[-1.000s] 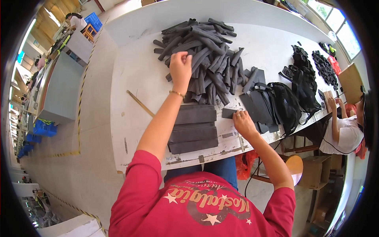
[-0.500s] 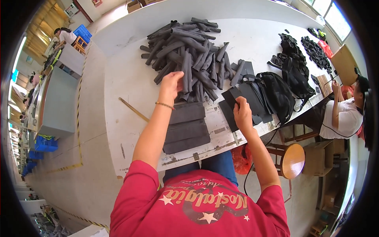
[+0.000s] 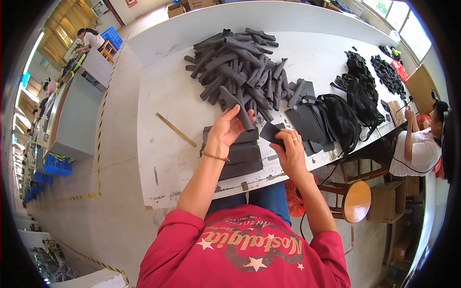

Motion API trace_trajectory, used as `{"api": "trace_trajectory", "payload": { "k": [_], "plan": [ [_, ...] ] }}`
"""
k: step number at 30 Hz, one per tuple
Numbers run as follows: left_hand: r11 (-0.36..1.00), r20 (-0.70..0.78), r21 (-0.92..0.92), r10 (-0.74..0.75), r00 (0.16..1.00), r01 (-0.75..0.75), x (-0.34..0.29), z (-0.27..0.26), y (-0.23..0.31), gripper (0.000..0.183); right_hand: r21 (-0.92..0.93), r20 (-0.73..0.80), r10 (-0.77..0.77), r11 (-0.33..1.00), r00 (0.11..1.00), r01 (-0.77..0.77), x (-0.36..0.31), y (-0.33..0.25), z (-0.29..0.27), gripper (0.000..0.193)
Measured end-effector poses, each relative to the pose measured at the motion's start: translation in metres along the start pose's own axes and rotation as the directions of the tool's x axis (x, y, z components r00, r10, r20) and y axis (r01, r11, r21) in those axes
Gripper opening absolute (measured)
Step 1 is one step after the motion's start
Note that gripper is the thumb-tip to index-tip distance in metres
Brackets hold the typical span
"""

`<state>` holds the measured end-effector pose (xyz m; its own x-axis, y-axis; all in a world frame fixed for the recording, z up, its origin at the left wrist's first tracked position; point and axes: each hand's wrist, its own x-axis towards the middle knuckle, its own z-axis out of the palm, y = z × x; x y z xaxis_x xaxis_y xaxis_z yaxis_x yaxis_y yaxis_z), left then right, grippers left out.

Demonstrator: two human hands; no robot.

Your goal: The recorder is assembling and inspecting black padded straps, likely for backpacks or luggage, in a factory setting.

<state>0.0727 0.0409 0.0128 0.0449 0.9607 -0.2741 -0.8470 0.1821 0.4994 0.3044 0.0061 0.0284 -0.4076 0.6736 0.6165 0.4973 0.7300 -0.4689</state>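
Note:
My left hand [image 3: 229,126] grips a dark grey fabric tube [image 3: 240,111] near the pile's front edge. In my right hand [image 3: 291,149], a flat black rectangular panel [image 3: 272,131] is pinched between thumb and fingers, its free end close to the tube's lower end. Behind my hands rises a large heap of similar rolled fabric tubes [image 3: 235,67]. Below my left hand lies a stack of flattened dark fabric pieces [image 3: 242,163], partly covered by the hand. A fanned stack of black panels [image 3: 309,126] rests to the right.
A black backpack [image 3: 340,120] lies right of the panels, with black strap pieces [image 3: 357,72] farther back. A wooden stick [image 3: 175,129] is on the white table [image 3: 163,163] at left. At right sits another person [image 3: 415,144]; a round wooden stool [image 3: 357,201] stands nearer.
My left hand has drawn a tube from the heap toward me. My right hand has lifted a panel off the stack and moved left, bringing it near the tube.

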Motion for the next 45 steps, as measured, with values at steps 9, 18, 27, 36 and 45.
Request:
{"api": "trace_trajectory", "payload": {
  "k": [9,18,27,36,45],
  "plan": [
    [0.97,0.056,0.196,0.138,0.989,-0.146,-0.025,0.021,-0.004,0.023,0.066,-0.017,0.13,0.99,0.991,-0.128,0.005,-0.036,-0.002,0.033],
    [0.99,0.091,0.119,0.06,0.994,-0.071,-0.028,0.016,-0.009,0.017,-0.219,-0.124,-0.018,0.976,0.992,-0.01,0.016,-0.026,-0.001,0.027],
    [0.945,0.133,0.153,0.27,0.954,-0.289,-0.061,0.049,-0.02,0.035,-0.275,-0.133,-0.05,0.961,0.99,0.012,0.024,-0.043,0.003,0.051],
    [0.945,0.38,0.072,0.271,0.884,-0.32,-0.054,0.045,-0.039,0.026,0.051,-0.183,-0.033,0.998,0.983,0.043,0.02,-0.053,0.023,0.049],
    [0.955,0.318,0.067,0.254,0.913,-0.289,-0.056,0.044,-0.036,0.025,0.054,-0.026,-0.078,0.995,0.997,0.08,0.019,-0.044,0.012,0.038]
  ]
}}
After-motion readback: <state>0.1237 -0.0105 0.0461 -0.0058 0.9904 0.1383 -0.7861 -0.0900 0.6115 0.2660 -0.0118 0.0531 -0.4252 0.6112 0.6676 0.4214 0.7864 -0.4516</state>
